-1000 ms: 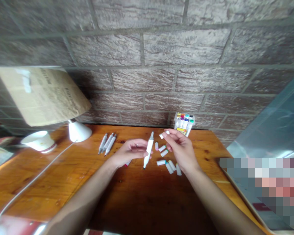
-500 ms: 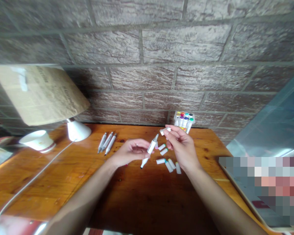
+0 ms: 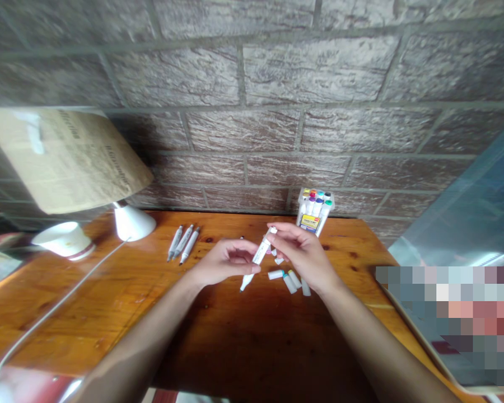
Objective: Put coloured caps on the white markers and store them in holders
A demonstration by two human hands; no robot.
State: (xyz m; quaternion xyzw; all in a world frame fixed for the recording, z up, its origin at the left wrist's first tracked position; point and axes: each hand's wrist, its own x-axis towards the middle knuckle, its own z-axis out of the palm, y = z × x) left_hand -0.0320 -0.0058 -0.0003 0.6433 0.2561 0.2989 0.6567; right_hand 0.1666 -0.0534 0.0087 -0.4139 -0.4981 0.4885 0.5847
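Cardboard box (image 3: 67,162) at far left, tilted, above the table's (image 3: 243,336) back-left corner. White bowl (image 3: 65,239) below it, near the left edge. White lamp base (image 3: 132,221) just right of the bowl, near the back edge. A white cable (image 3: 54,313) runs from it to the front-left corner. Three grey markers (image 3: 183,244) lie side by side, touching, right of the lamp base and well clear of the hands. Left hand (image 3: 222,263) near the table's centre, raised off the wood, fingers pinched around the middle of a white marker (image 3: 258,257). Marker tilted: lower tip toward the front edge, upper end leaning right. Right hand (image 3: 304,254) meets it there, thumb and forefinger closed on a white cap (image 3: 272,230) at the marker's upper end. Cannot tell whether the cap is fully seated. Loose caps (image 3: 288,278) lie scattered on the wood right of the marker's lower tip. Some of them are partly hidden under the right hand. Pack of markers (image 3: 315,210) stands upright at the back edge, right of centre, against the brick wall (image 3: 252,84), coloured ends up. Clear sheet (image 3: 466,224) slants along the right edge.
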